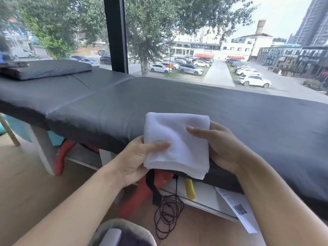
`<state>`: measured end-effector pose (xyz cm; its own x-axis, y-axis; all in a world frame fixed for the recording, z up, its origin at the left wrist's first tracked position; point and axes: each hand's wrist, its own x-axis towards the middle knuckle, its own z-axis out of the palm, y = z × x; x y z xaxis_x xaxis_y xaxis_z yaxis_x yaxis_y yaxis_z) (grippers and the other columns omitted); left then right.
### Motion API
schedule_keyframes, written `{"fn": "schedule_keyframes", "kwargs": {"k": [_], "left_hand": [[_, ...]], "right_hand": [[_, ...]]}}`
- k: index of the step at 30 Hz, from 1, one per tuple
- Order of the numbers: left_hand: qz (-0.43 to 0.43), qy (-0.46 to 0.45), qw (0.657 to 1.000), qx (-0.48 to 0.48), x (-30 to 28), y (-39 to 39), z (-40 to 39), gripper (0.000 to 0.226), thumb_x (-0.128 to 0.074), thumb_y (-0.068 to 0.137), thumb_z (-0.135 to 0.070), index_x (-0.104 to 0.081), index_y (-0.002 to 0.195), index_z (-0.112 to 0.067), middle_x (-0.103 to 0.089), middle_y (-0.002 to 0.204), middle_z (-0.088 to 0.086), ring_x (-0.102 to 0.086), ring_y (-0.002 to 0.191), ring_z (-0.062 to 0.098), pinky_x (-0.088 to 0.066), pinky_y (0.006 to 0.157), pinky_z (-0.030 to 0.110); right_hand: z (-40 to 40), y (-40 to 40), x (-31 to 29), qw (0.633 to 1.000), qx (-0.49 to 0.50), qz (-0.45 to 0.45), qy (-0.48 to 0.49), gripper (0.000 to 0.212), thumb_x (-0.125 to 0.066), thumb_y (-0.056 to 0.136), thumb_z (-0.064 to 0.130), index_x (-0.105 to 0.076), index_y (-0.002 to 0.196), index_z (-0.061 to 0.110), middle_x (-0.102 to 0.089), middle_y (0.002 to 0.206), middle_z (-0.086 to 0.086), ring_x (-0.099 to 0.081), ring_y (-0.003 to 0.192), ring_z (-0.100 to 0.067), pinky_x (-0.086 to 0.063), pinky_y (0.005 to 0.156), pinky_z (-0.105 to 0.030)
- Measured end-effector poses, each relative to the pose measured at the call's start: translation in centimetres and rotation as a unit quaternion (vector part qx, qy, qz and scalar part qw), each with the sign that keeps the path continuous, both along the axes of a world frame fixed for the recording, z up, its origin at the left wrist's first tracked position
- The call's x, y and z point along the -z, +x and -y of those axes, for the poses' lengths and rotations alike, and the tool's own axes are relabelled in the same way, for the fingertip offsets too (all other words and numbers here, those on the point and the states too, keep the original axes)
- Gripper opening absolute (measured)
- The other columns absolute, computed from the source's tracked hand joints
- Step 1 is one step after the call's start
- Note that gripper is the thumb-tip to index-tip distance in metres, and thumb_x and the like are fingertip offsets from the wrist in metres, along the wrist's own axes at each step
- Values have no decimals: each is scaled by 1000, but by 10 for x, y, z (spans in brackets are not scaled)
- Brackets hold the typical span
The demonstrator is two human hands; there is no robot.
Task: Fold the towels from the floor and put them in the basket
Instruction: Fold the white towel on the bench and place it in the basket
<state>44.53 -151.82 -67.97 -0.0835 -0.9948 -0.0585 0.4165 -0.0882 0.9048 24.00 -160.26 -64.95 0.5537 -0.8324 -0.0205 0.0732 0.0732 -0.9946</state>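
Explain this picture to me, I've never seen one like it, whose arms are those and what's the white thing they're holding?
There is no machine here. A camera worn on a person's head looks forward and down, so the arms are that person's own. The left hand and right hand each grip a side of a folded white towel, thumbs on top, at the near edge of a padded grey table by a window. A dark cushion lies at the table's far left end. A coiled cord hangs below the towel. No basket is clearly in view.

A massage room: black padded massage table (159, 103) with pillow (48, 69) beside a window (195, 41).
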Motion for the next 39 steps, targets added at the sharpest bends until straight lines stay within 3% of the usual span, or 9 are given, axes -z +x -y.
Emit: {"fn": "schedule_keyframes", "kwargs": {"k": [3,9,14,18,24,27,31,36,39], "left_hand": [[28,26,999,-20,-3,1,2,49,-74,83,-37,-70,122,-7,-73,121,14,-71,109,30,-57,93,42],[81,-45,993,-73,-3,1,17,33,-69,86,-14,-67,118,-6,-77,108,10,-75,93,22,-60,72,29],[217,-169,954,-114,-23,1,65,38,-74,89,-8,-63,125,-8,-74,118,8,-71,110,22,-58,91,33],[347,-163,918,-101,-26,14,103,45,-75,86,1,-60,127,-12,-71,120,5,-68,112,19,-55,98,36],[242,-165,955,-53,-8,28,113,44,-62,84,20,-76,100,-19,-73,96,5,-67,89,20,-57,78,33],[246,-207,945,-69,0,27,108,41,-56,88,22,-79,98,-11,-76,112,5,-71,102,16,-58,84,26],[291,-220,927,-88,-1,25,104,60,-41,90,26,-82,91,-18,-76,114,-5,-70,109,10,-53,88,19],[270,-166,944,-92,-8,19,97,49,-38,89,19,-80,92,-8,-76,114,0,-70,112,17,-54,91,26],[232,-132,962,-49,-13,19,89,44,-36,96,-6,-79,96,-2,-74,121,5,-66,117,23,-49,101,34]], "right_hand": [[3,3,1,999,13,-43,-8,26,-62,94,4,-67,120,9,-74,112,-14,-72,102,-32,-57,93,-49],[12,-2,-4,998,3,-55,32,22,-67,94,16,-70,112,4,-77,105,-14,-75,95,-27,-62,82,-38],[45,-10,-11,990,26,-88,-105,34,-80,78,6,-72,111,4,-77,105,-10,-74,99,-25,-61,80,-33],[70,-12,4,987,103,-70,-106,31,-77,82,3,-72,112,8,-77,105,-10,-73,102,-29,-58,89,-40],[77,-15,8,988,101,-56,-100,26,-69,85,-4,-75,107,8,-77,104,-14,-74,98,-30,-59,85,-42],[74,-17,7,988,79,-63,-117,24,-63,82,-10,-75,96,5,-76,94,-14,-71,83,-28,-57,68,-34],[74,-22,6,995,40,-35,-82,43,-52,85,-17,-74,66,15,-76,100,-14,-68,80,-28,-53,67,-33],[69,-24,4,996,6,-28,-88,55,-44,80,-26,-69,52,14,-76,109,-12,-69,88,-34,-53,70,-37],[68,-25,7,993,-9,-32,-118,56,-39,76,-28,-64,48,14,-75,113,-11,-68,85,-35,-48,62,-35]]}}
